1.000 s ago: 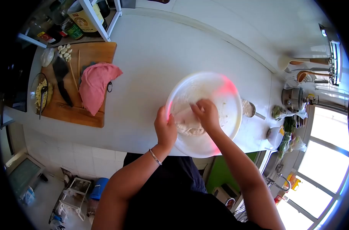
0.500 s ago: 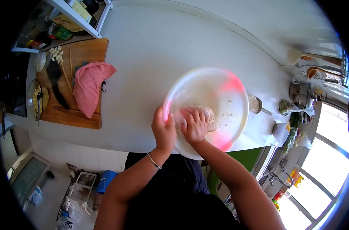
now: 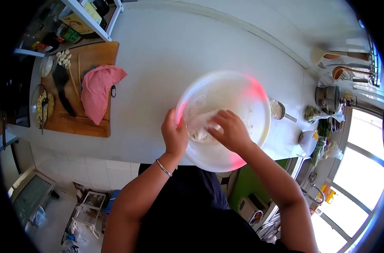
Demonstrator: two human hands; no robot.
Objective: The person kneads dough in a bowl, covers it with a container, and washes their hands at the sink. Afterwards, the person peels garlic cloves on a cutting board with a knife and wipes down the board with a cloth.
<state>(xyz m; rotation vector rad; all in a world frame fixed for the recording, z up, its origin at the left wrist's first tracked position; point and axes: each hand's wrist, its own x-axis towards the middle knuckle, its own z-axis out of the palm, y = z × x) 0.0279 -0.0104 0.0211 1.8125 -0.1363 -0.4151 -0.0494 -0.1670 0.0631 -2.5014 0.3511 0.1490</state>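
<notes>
A large whitish bowl with pink patches (image 3: 225, 162) stands at the counter's front edge. My left hand (image 3: 175, 134) grips its left rim, thumb inside and fingers outside. Inside the bowl, my right hand (image 3: 229, 130) is bent over a pale lump of dough (image 3: 199, 134), its fingertips blurred at the dough's upper right and curled on a stretched part of it. Flour and small crumbs cling to the bowl's inner wall. Just right of the bowl lies a metal scoop of flour (image 3: 277, 109).
A wooden cutting board (image 3: 80, 126) at left bears a pink cloth (image 3: 98, 90), a dark knife (image 3: 63, 90), garlic cloves and chopsticks. Beside it sits a glass bowl of chopped food (image 3: 42, 107). Bottles stand on a rack at upper left; vegetables (image 3: 312, 114) and utensils are at right.
My right hand has gone from pressing flat on the dough to curling at its upper right, lifting part of it. The bowl appears slightly further left, with my left hand still on its rim.
</notes>
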